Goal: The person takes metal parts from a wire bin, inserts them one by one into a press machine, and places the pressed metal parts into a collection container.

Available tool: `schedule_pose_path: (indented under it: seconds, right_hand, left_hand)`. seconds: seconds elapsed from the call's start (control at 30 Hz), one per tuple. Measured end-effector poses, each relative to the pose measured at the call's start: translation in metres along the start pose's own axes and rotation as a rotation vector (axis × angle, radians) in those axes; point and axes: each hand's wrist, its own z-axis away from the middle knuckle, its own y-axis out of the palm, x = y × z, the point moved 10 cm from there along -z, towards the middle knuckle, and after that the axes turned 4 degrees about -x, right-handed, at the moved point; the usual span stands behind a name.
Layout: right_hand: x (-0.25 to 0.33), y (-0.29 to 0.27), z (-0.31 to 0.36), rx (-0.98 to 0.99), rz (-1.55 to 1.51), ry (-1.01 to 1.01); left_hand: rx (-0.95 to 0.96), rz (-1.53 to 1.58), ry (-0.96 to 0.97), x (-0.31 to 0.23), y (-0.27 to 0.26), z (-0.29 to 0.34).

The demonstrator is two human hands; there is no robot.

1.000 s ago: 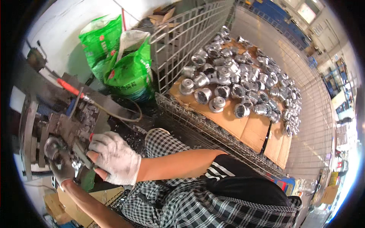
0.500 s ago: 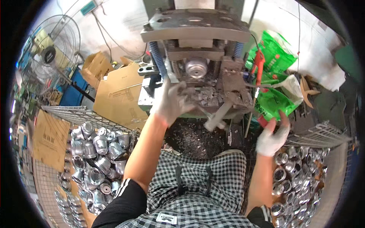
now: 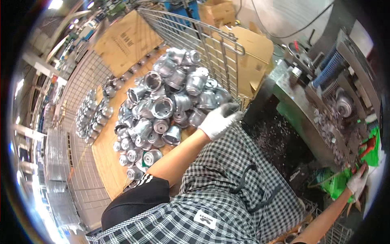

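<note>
Gloves [image 3: 213,127] covered both hands, the left fingertips looking grubbiest, probably worn because handling bare metal is rough on skin. The left hand [image 3: 222,120] was right by the machine-side edge of a heap of metal cups [image 3: 196,82], fingers bent a little; couldn't tell if they'd closed on anything. The right hand [image 3: 358,181] was way out the other side, fingers pointing up near a red-handled tool [image 3: 368,147] and a green bag [image 3: 339,185]. Too small to say whether it gripped either. Cups lay loose, some on their sides, over flat cardboard [image 3: 101,152], I'd guess so the shiny finish didn't rub on the mesh of the wire cage [image 3: 222,61]. Off to the right, another cup [image 3: 344,106] sat inside a machine with blue springs [image 3: 325,73], presumably located there so it stayed put, with metal scraps [image 3: 325,127] littered beside it. A checked apron [image 3: 219,171] covered the lap, likely against grime.
</note>
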Motion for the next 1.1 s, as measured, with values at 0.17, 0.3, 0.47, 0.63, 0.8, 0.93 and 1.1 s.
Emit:
schedule_pose_path:
  seconds: [0.17, 0.3, 0.47, 0.63, 0.8, 0.93, 1.1]
  right_hand:
    - [0.004, 0.011, 0.004, 0.062, 0.067, 0.029]
    - [0.000, 0.010, 0.005, 0.041, 0.057, 0.036]
    - [-0.017, 0.018, 0.013, 0.109, -0.117, 0.251]
    - [0.018, 0.013, 0.009, 0.141, 0.120, 0.230]
    - [0.117, -0.033, 0.099, 0.318, 0.065, 0.389]
    - [0.086, -0.033, 0.200, 0.182, -0.856, 1.084]
    - [0.178, 0.164, 0.188, 0.619, -1.191, 0.989]
  left_hand:
    - [-0.673, -0.554, -0.107, -0.053, -0.152, 0.010]
    - [-0.950, -0.718, -0.199, -0.044, -0.277, -0.014]
    - [-0.721, -0.902, -0.296, -0.025, -0.304, -0.052]
    - [-0.818, -0.491, 0.003, -0.055, -0.282, -0.005]
    - [-0.425, 0.945, 0.341, -0.062, -0.200, 0.003]
    - [-0.310, 1.000, 0.064, -0.051, -0.111, 0.008]
    - [0.204, 1.297, -0.251, -0.023, -0.009, 0.034]
